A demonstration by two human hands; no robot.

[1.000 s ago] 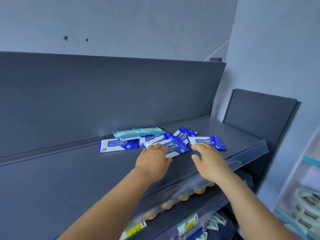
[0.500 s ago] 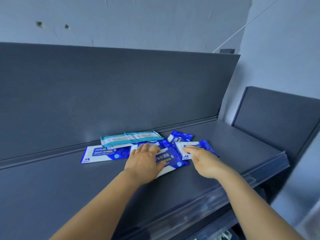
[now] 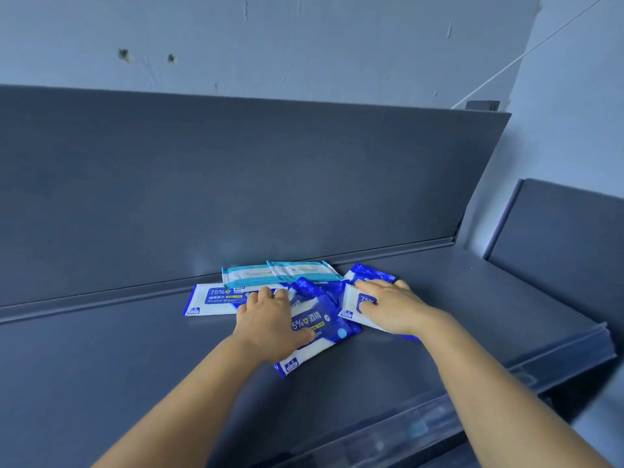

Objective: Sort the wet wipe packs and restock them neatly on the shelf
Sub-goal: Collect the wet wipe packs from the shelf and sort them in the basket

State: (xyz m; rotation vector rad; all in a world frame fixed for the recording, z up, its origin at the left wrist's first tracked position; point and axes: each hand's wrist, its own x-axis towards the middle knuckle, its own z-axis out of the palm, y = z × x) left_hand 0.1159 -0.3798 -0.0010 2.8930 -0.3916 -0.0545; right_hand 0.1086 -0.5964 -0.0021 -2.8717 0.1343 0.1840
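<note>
Both hands are down on a loose pile of wet wipe packs near the back of the dark shelf point(image 3: 135, 359). Left hand point(image 3: 270, 319) lies on the big blue pack point(image 3: 319, 327), thumb hooked over its near edge, fingers reaching toward the back; it looks like a grip starting, but the fingertips are hidden, so can't tell if they curl under anything. Right hand point(image 3: 393, 307) lies on the right blue pack point(image 3: 351, 307), thumb along the front w/ fingers spread flat on top; more press than pinch.

To do this step well: gather the blue ones first, since they overlap at angles. Slide each pack flat, square the edges, labels facing the same way, then stack. Keep the two teal packs point(image 3: 280, 273) apart as their own row; they already sit against the back ledge. Soft packs will buckle if squeezed mid-body, so lift by the edges.

Hard to see: the left blue pack point(image 3: 209, 300) is partly under the teal ones and the left hand. Another blue pack point(image 3: 369, 273) at the back right shows only a corner. Exact count of packs in the pile is unclear. The shelf's front lip is blurred.
</note>
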